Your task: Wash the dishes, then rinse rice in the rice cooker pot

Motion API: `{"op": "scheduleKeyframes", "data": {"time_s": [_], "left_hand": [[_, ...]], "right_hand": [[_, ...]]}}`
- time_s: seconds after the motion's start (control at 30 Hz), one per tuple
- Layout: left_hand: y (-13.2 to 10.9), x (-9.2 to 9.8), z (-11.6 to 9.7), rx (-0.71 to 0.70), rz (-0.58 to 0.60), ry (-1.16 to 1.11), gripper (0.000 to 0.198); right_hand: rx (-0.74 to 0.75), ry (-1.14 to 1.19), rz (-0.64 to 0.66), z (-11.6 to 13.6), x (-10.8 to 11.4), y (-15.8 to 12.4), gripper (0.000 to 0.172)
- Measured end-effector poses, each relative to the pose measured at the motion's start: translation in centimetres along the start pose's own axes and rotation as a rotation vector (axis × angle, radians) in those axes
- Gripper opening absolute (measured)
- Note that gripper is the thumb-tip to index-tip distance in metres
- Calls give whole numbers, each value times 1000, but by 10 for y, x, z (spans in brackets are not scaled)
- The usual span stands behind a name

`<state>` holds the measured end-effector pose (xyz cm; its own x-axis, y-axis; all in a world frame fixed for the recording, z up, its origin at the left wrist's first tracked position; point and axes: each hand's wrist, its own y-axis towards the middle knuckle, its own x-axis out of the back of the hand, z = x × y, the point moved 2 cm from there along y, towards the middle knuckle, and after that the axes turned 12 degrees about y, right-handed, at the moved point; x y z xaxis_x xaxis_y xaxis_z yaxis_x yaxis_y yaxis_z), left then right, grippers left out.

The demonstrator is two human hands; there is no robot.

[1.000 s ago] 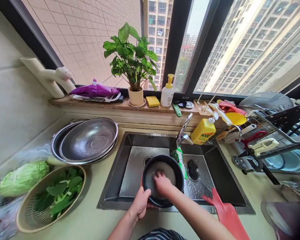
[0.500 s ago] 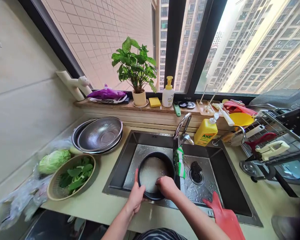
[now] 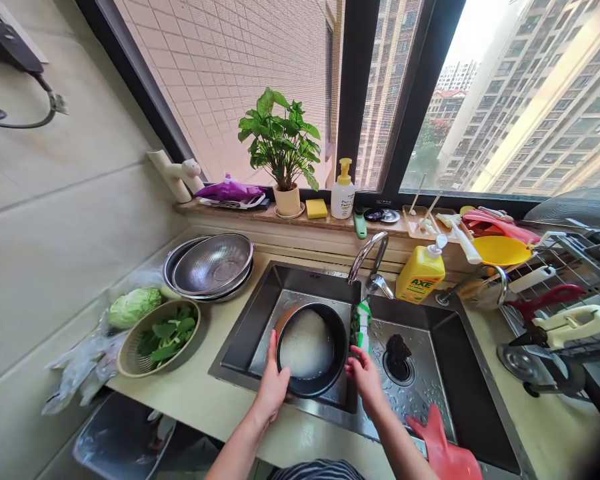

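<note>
A dark round pot (image 3: 341, 333) stands tilted in the left sink basin, with white rice (image 3: 307, 343) under cloudy water inside. My left hand (image 3: 274, 383) grips its left side, thumb over the rim and fingers along the outer wall. At the pot's right side is my right hand (image 3: 365, 373), fingers loosely bent and apart, nothing held in them. Whether its fingertips touch the pot wall I cannot tell. A green and white cloth (image 3: 363, 323) hangs over the divider just beyond that hand.
The faucet (image 3: 367, 253) arches behind the divider. A dark scrubber (image 3: 397, 347) sits over the right basin's drain, and a pink rubber glove (image 3: 445, 447) hangs at the front edge. Leafy greens fill a basket (image 3: 125, 357) at left; steel colanders (image 3: 180, 283) stand behind it.
My right hand has come out of the rice and moved right, to the pot's outside. My left hand keeps its hold. The camera view has turned slightly.
</note>
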<state>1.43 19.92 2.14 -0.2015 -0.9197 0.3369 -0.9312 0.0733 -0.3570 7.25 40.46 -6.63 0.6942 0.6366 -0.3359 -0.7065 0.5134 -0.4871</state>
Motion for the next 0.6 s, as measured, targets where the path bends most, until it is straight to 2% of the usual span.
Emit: {"op": "scheduleKeyframes", "data": {"time_s": [0.13,0.23,0.47,0.53,0.6], "left_hand": [[0,-2,-2,-111,-96,140,87],[1,-2,-2,-144,-104,262,85],[0,0,-7,-171,-97,420,84],[-1,-1,-9,-186,-90,445,84],[-1,-2,-10,-198,-90,467,84]], "right_hand": [[-299,49,195,-23,-14,-12,65],[-422,78,244,-30,-27,-24,80],[-483,185,256,-34,-42,-27,97],[-481,195,272,-36,-44,-25,96],[-460,190,281,-36,-45,-22,89]]}}
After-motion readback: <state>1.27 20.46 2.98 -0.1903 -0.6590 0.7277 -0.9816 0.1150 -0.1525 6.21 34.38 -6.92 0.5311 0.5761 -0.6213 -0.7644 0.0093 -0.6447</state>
